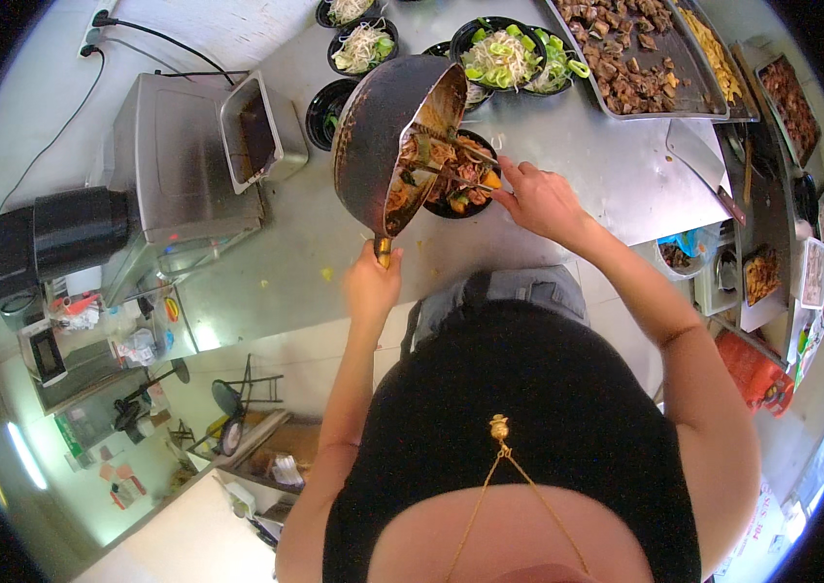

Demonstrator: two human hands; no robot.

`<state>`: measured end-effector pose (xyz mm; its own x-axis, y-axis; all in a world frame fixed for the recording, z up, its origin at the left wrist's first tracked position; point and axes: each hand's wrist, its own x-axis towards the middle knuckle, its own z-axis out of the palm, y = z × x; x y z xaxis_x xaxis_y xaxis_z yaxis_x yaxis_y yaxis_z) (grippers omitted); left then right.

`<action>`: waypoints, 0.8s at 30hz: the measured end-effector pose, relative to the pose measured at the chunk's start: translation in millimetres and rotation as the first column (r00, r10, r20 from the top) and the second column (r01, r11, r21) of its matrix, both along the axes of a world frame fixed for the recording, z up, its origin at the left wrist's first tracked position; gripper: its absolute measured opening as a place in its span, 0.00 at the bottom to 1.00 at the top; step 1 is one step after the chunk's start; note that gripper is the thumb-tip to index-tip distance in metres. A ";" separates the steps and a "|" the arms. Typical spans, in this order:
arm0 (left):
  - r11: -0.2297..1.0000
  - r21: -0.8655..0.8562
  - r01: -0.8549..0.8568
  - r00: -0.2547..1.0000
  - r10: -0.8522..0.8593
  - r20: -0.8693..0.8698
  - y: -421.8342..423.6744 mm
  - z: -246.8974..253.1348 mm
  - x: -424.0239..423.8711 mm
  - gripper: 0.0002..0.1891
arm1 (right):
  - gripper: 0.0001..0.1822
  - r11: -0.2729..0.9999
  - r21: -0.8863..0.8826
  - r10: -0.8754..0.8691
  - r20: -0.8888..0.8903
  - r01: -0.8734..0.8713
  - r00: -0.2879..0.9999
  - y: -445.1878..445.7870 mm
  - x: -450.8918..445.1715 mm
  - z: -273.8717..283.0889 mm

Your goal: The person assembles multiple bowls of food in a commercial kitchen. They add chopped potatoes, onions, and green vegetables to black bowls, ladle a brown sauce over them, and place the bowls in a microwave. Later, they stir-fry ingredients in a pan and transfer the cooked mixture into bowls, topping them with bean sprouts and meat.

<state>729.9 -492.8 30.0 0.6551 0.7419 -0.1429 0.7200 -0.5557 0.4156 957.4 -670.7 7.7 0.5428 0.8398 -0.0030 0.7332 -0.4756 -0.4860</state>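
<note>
My left hand (372, 284) grips the handle (382, 250) of a deep, dark wok-like pan (368, 138), which is tipped on its side with its mouth facing right. Cooked food (412, 157) with a reddish sauce lies inside the pan. Just under the mouth stands a round black bowl (466, 213) holding meat and vegetables. In my right hand (543, 200) is a slim two-pronged utensil (466, 177), tongs or chopsticks; its far ends reach into the pan's mouth. The pan hides part of the bowl's left side.
Black bowls of bean sprouts and greens (499, 58) stand behind the pan. A tray of chopped meat (630, 65) fills the back right, with a cleaver (699, 160) near it. To the left, a metal container (264, 135) sits beside a steel appliance (171, 153). The steel table (295, 270) has food scraps.
</note>
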 end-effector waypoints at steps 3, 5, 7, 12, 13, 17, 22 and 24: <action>1.000 0.002 0.004 1.000 -0.004 0.001 5.4 -7.6 5.7 0.16 | 0.19 0.995 -0.033 0.090 -0.048 -0.091 0.995 -12.9 6.0 3.5; 1.000 -0.024 -0.011 0.999 0.012 0.032 6.6 -8.4 7.9 0.16 | 0.16 0.976 0.160 0.175 -0.156 -0.150 0.972 -15.0 5.5 10.1; 0.997 -0.077 -0.032 0.996 0.038 0.083 6.4 -10.4 8.0 0.16 | 0.16 0.974 0.169 0.210 -0.456 -0.148 0.865 -13.5 1.5 21.7; 0.996 0.029 0.082 0.993 -0.085 0.083 6.1 -11.2 -1.8 0.15 | 0.16 0.996 -0.048 0.001 -0.815 -0.069 0.579 3.1 -4.6 -6.5; 0.994 0.041 0.100 0.991 -0.104 0.087 5.1 -10.3 -5.3 0.16 | 0.17 0.996 -0.085 -0.052 -0.800 -0.026 0.597 -1.4 -1.9 -13.6; 0.997 0.056 0.052 0.999 -0.051 -0.007 -0.1 -5.2 -13.3 0.15 | 0.17 0.987 -0.150 -0.157 -0.756 0.065 0.635 -27.0 0.0 -13.5; 0.998 0.068 0.006 0.999 -0.009 0.047 -9.3 -3.8 -10.8 0.14 | 0.16 0.991 -0.058 -0.124 -0.727 0.121 0.675 4.5 -16.1 -4.2; 0.997 0.081 -0.007 0.999 0.004 0.032 -10.3 -2.6 -7.4 0.14 | 0.15 0.984 -0.077 -0.165 -0.734 0.161 0.658 -0.4 -17.5 -24.6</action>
